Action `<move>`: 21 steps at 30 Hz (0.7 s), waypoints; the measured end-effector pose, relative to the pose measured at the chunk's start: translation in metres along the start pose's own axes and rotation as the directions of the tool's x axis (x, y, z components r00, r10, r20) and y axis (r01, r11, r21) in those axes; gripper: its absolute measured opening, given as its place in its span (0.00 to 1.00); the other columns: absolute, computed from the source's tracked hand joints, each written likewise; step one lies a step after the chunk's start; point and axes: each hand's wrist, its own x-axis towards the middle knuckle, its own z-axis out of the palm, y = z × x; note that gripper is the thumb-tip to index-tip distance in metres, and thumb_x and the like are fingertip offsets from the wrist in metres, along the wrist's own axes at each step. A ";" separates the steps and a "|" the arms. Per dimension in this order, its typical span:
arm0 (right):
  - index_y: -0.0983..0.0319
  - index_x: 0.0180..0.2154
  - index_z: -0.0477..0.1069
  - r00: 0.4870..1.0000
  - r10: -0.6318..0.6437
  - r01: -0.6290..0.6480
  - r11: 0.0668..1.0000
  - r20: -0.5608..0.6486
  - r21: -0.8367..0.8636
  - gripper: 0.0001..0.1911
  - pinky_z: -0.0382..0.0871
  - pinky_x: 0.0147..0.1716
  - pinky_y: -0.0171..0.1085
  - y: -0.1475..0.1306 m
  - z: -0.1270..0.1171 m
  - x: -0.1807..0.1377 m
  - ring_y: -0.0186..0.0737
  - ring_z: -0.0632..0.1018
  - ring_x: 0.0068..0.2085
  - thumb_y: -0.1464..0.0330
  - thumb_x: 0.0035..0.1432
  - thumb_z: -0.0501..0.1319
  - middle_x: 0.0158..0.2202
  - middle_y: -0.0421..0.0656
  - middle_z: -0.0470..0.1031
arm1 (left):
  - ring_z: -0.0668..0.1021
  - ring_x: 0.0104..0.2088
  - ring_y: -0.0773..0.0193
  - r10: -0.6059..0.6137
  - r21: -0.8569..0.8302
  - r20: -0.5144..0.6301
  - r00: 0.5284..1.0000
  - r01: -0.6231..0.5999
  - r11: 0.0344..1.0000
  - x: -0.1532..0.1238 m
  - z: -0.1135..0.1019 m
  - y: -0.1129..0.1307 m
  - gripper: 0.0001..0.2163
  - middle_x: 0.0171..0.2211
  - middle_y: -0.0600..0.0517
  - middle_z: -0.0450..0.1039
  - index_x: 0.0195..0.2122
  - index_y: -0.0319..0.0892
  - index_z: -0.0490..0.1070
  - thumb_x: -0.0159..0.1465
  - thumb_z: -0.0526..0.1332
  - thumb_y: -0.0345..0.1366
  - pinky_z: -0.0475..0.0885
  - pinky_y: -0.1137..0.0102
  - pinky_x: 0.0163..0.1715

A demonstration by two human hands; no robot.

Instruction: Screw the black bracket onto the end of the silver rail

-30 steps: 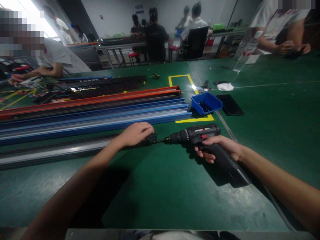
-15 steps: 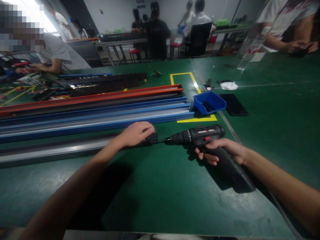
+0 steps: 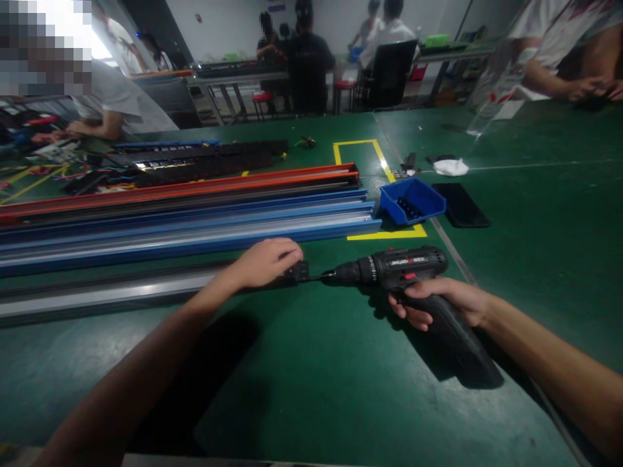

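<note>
Green table (image 3: 302, 395) spreads across the view, with people working at benches beyond, toward twelve o'clock. Stretching in from nine o'clock, a dark rail (image 3: 146, 292) ends under the left hand (image 3: 267, 263), which clasps its black end piece (image 3: 300, 272). At four o'clock, the right hand (image 3: 448, 295) wraps its fingers around the handle of a drill (image 3: 413, 262), whose bit (image 3: 315, 277) points toward nine o'clock, reaching that end piece. Blue bin (image 3: 413, 202) sits at twelve o'clock from the drill.
</note>
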 end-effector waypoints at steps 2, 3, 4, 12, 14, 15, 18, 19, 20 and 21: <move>0.71 0.49 0.81 1.000 -0.009 0.009 1.000 0.015 -0.013 0.15 0.80 0.33 0.32 0.000 0.001 0.000 0.29 0.76 0.27 0.66 0.67 0.69 0.42 0.51 0.83 | 0.81 0.46 0.55 -0.003 -0.003 0.006 1.000 0.003 1.000 0.000 0.000 -0.001 0.20 0.45 0.48 0.82 0.44 0.44 0.79 0.79 0.49 0.47 0.72 0.62 0.50; 0.72 0.50 0.81 1.000 -0.009 0.010 1.000 0.019 -0.018 0.16 0.80 0.33 0.32 0.000 0.001 0.000 0.29 0.76 0.28 0.66 0.67 0.69 0.43 0.52 0.84 | 0.80 0.47 0.55 0.001 -0.001 0.008 1.000 -0.001 1.000 0.000 0.001 -0.001 0.20 0.46 0.48 0.82 0.44 0.44 0.79 0.79 0.49 0.47 0.72 0.62 0.50; 0.73 0.52 0.81 1.000 -0.007 0.008 1.000 0.019 -0.023 0.18 0.80 0.33 0.32 0.000 0.001 0.000 0.29 0.76 0.28 0.66 0.66 0.69 0.44 0.53 0.84 | 0.80 0.47 0.55 0.008 0.003 0.009 1.000 -0.008 1.000 0.000 0.001 -0.002 0.20 0.46 0.48 0.81 0.44 0.44 0.78 0.79 0.49 0.47 0.71 0.62 0.50; 0.73 0.51 0.82 1.000 -0.006 0.006 0.999 -0.009 -0.047 0.19 0.80 0.32 0.32 0.002 0.000 -0.001 0.30 0.77 0.28 0.64 0.65 0.71 0.43 0.54 0.84 | 0.81 0.47 0.55 0.007 0.004 0.005 1.000 -0.007 1.000 0.001 0.000 0.000 0.20 0.45 0.48 0.82 0.44 0.43 0.79 0.78 0.49 0.46 0.71 0.62 0.50; 0.72 0.51 0.82 1.000 -0.008 0.008 0.999 -0.003 -0.043 0.19 0.80 0.32 0.32 0.003 -0.002 -0.001 0.30 0.77 0.28 0.64 0.65 0.71 0.42 0.51 0.84 | 0.81 0.47 0.55 -0.008 -0.004 0.002 1.000 0.008 1.000 0.000 0.000 0.002 0.20 0.45 0.49 0.82 0.44 0.44 0.79 0.79 0.49 0.47 0.71 0.62 0.50; 0.71 0.50 0.82 1.000 -0.009 0.009 0.999 -0.001 -0.042 0.18 0.80 0.33 0.32 0.004 -0.003 0.000 0.29 0.77 0.28 0.64 0.65 0.71 0.41 0.50 0.84 | 0.81 0.47 0.55 -0.013 -0.007 0.001 1.000 0.013 1.000 0.000 0.000 0.002 0.20 0.45 0.49 0.82 0.44 0.44 0.79 0.79 0.49 0.47 0.71 0.62 0.50; 0.70 0.48 0.82 1.000 -0.012 0.012 0.999 0.004 -0.042 0.17 0.79 0.32 0.31 0.006 -0.005 -0.001 0.29 0.78 0.28 0.64 0.65 0.71 0.39 0.48 0.82 | 0.81 0.47 0.56 -0.016 -0.015 -0.001 1.000 0.016 1.000 0.000 0.000 0.002 0.20 0.46 0.49 0.82 0.45 0.44 0.79 0.79 0.49 0.47 0.71 0.62 0.50; 0.70 0.48 0.82 1.000 -0.014 0.014 0.999 0.005 -0.046 0.16 0.79 0.32 0.31 0.006 -0.005 -0.001 0.29 0.78 0.28 0.64 0.65 0.71 0.39 0.47 0.82 | 0.81 0.48 0.55 -0.014 -0.016 0.000 1.000 0.014 1.000 0.000 0.000 0.002 0.20 0.46 0.49 0.82 0.45 0.44 0.79 0.79 0.49 0.47 0.71 0.62 0.50; 0.70 0.48 0.82 1.000 -0.015 0.016 0.999 0.005 -0.051 0.15 0.79 0.32 0.31 0.006 -0.005 -0.001 0.29 0.78 0.28 0.64 0.65 0.71 0.38 0.47 0.82 | 0.81 0.48 0.55 -0.010 -0.014 0.003 1.000 0.010 1.000 0.000 0.000 0.001 0.20 0.46 0.49 0.82 0.45 0.43 0.79 0.79 0.50 0.46 0.71 0.62 0.50; 0.70 0.47 0.82 1.000 -0.016 0.016 0.998 0.006 -0.056 0.15 0.78 0.32 0.31 0.006 -0.006 -0.002 0.29 0.78 0.27 0.64 0.65 0.70 0.38 0.46 0.81 | 0.81 0.48 0.55 -0.004 -0.011 0.007 1.000 0.005 1.000 0.000 0.000 0.001 0.19 0.46 0.48 0.82 0.45 0.43 0.79 0.79 0.50 0.46 0.71 0.62 0.50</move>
